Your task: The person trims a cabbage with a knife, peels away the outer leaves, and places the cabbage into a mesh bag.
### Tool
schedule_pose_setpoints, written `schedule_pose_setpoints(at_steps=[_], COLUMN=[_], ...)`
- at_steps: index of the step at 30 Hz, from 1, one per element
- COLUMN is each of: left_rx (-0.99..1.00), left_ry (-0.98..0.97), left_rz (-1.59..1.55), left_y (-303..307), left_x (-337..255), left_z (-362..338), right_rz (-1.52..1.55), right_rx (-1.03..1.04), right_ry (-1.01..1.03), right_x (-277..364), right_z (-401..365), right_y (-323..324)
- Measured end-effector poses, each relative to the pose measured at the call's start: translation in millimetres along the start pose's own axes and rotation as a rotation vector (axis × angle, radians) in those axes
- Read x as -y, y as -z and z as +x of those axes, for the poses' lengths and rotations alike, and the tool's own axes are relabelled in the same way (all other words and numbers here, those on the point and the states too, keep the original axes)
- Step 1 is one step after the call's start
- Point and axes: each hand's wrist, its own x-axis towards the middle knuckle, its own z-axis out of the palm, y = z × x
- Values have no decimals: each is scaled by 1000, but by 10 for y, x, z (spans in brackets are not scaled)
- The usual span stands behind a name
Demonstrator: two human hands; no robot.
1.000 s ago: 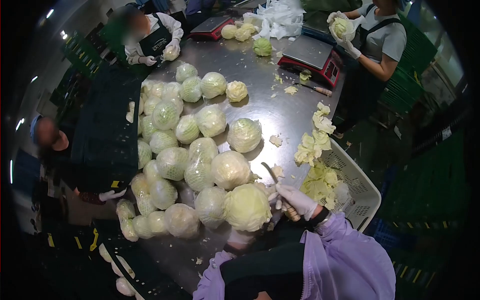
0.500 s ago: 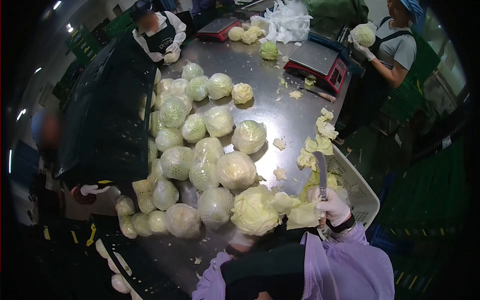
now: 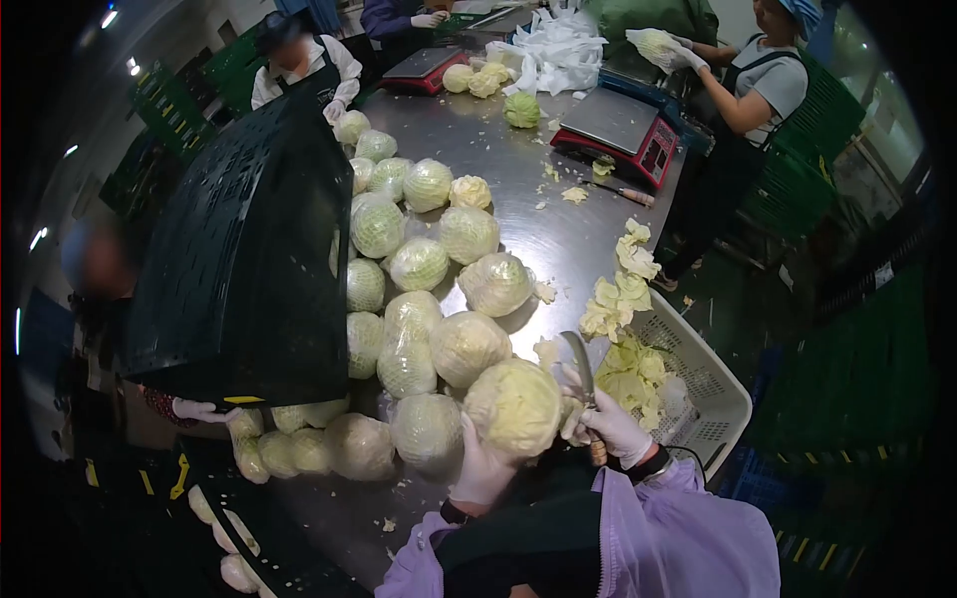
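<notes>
Head view: at the near edge of the tabletop (image 3: 548,231), the cupped left hand (image 3: 482,470) holds a cabbage (image 3: 513,407); beside it, the right hand (image 3: 615,431) is closed around a curved knife (image 3: 584,377).

Single head-worn view, facing forward and down, wide-angle, close above metal table (image 3: 548,224)

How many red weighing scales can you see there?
2: one red scale at the table's right edge, near a knife; another red scale farther back to the left, beside pale cabbages. More could be hidden behind the white heap.
</notes>
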Motion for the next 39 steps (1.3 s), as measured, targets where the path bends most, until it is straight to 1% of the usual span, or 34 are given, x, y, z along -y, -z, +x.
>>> schedule_pose_setpoints(at_steps=[2,3,4,6,7,8,10,11,12,14,15,16,17,18,19,20,21,22,23,24,26,27,29,33,36,39], left_rx=[-28,131,133,95,175,173,58,-57,-61,-218,-213,-245,-275,-272,-329,-385,-381,-365,-351,-354,-304,-301,-355,-312,-359,-392], left_ry=[135,23,31,-514,-374,-368,-205,-326,-319,-235,-229,-296,-367,-360,-319,-280,-275,-310,-347,-344,-397,-387,-353,-373,-394,-348], left_rz=[518,581,586,1191,1461,1458,1409,1333,1334,1212,1213,1403,1590,1588,1615,1641,1639,1684,1729,1729,1737,1740,1744,1741,1809,1816], left_y=[-40,-94,-13,232,212,288,448,516,441,238,312,425,529,501,461,435,438,447,459,477,516,494,424,459,497,516], left_x=[-37,-44,-49,-50,-138,-114,-72,26,46,37,52,76,105,120,129,138,147,156,160,156,133,130,152,142,150,145], left_z=[-143,-108,-95,-77,-75,-70,-30,8,34,94,133,172,203,209,220,239,258,273,288,311,343,338,349,390,391,422], right_rz=[160,164,205,277,236,238,104,251,256,-234,-451,-449,-673,-893,-1133,-1135,-1172,-1204,-1222,-1221,-1223,-1218,-1238,-1181,-1201,-1229], right_rx=[252,249,220,169,132,127,157,-21,-23,-63,-150,-156,-129,-99,-72,-79,-86,-91,-93,-91,-98,-103,-132,-182,-218,-218], right_ry=[-55,-51,-143,-343,-426,-432,-574,-462,-468,-274,-248,-252,-131,-9,329,323,180,35,126,122,23,16,172,195,217,241], right_x=[-283,-314,-350,-425,-620,-761,-759,-865,-824,-629,-583,-456,-305,-228,-400,-433,-362,-325,-447,-393,-266,-331,-490,-479,-491,-461], right_z=[109,114,112,122,167,201,244,301,305,269,235,149,54,-5,3,-24,-52,-68,-47,-44,-49,-26,63,119,147,185], right_y=[109,117,124,158,228,366,420,315,278,209,183,103,27,-12,22,12,-105,-164,-103,-129,-223,-205,-103,-93,-92,-90])
